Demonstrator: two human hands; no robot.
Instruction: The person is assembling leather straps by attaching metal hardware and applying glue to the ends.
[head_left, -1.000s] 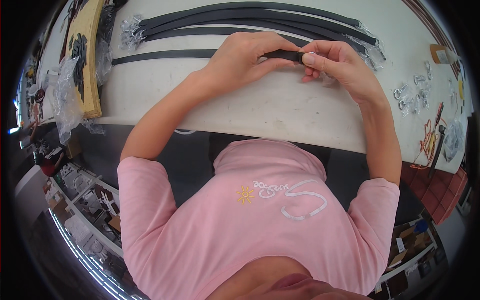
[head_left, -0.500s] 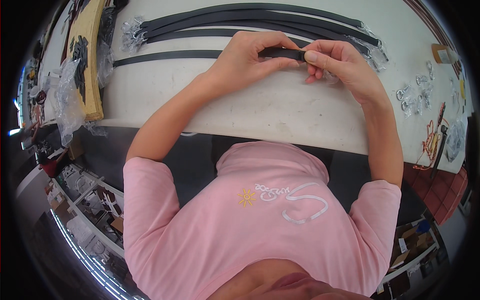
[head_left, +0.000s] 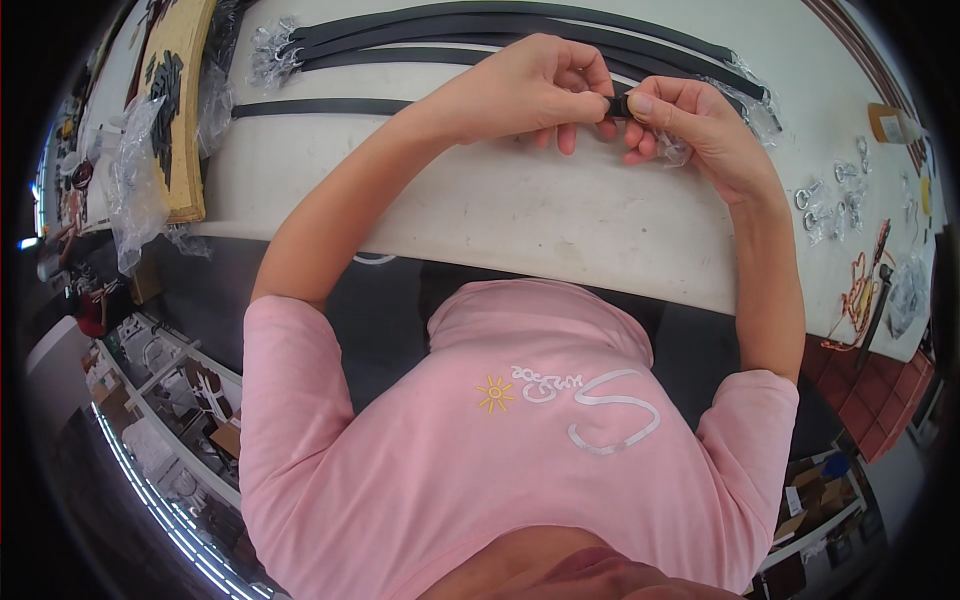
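A flat black strap (head_left: 320,107) lies across the pale table and runs toward my hands. Its short dark end (head_left: 618,106) shows between them, over the table. My left hand (head_left: 545,92) is closed, thumb and fingers pinching this end from the left. My right hand (head_left: 697,128) pinches it from the other side, thumb on top. Clear plastic (head_left: 674,150) hangs under the right fingers; what it wraps is hidden. Beyond my hands lies a bundle of similar black straps (head_left: 420,30), with plastic-wrapped metal fittings (head_left: 275,55) at the left ends.
At the left stands a wooden board (head_left: 190,150) with small black strips (head_left: 164,100) and clear plastic bags (head_left: 135,190) beside it. On the right lie several bagged metal hooks (head_left: 835,205), an orange cord (head_left: 857,290), a black rod-like tool (head_left: 878,305) and a brown roll (head_left: 886,124).
My left hand has shifted up and to the right along the strap, and its fingers have closed nearer the end. Less strap shows between the hands. The right hand has barely moved.
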